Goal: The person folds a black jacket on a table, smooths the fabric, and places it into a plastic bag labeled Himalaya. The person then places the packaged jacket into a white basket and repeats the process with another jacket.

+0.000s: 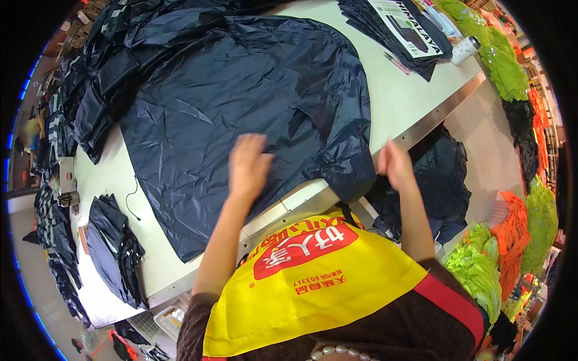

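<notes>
Through the head view, I record a large dark navy fabric piece spread over the pale worktop. Its surface is creased throughout, more heavily at the right, where a bunched corner hangs over the near metal edge. Its lower left corner also reaches that near side.

I find the left hand over the lower middle of the fabric, motion-blurred, thumb set apart from the fingers and no cloth gathered in it; I read it as released. Whether it presses on the surface I cannot tell. The right hand is at the metal edge, just beside the fabric's right border, fingers bent; I cannot tell whether it grasps anything.

I note a pile of dark garments with grey bands at the upper left, lying against the fabric. At the far right of the worktop I see a stack of dark packages with a white printed card on top, a white bottle beside it and a slim pink tool near it. A small dark folded bundle lies at the left. Below the edge, right of the right hand, I log a dark heap; beyond are yellow-green garments and orange garments.
</notes>
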`<move>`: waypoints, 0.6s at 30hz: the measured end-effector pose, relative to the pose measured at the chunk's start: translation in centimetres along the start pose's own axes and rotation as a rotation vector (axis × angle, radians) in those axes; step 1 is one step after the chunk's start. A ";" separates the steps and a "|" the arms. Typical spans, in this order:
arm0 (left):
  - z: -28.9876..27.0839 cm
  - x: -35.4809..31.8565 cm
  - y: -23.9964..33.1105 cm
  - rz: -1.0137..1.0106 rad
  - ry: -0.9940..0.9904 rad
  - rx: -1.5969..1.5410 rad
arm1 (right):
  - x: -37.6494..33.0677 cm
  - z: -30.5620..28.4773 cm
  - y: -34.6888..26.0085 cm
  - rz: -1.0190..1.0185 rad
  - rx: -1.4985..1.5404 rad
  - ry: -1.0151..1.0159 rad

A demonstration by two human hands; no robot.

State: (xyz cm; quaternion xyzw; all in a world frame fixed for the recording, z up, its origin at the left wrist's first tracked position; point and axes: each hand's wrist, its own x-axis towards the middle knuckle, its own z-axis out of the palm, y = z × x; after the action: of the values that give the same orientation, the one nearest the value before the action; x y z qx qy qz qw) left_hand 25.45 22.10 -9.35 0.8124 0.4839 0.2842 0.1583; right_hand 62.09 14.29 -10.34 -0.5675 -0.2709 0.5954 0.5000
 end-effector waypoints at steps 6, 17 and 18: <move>8.0 -1.6 5.7 0.485 -0.472 0.026 | -10.8 4.1 13.8 0.747 0.580 -0.119; 8.3 -1.8 5.0 0.459 -0.563 -0.066 | -8.9 17.7 2.4 -0.782 -0.598 0.321; 7.6 -2.0 5.1 0.425 -0.604 -0.064 | -6.8 18.1 3.3 -1.054 -0.940 0.168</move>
State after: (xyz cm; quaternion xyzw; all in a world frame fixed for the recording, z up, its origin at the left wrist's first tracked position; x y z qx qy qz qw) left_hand 32.89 18.03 -13.27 0.9367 0.2265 0.0731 0.2568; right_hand 43.07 11.43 -6.72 -0.5604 -0.6982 0.0486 0.4428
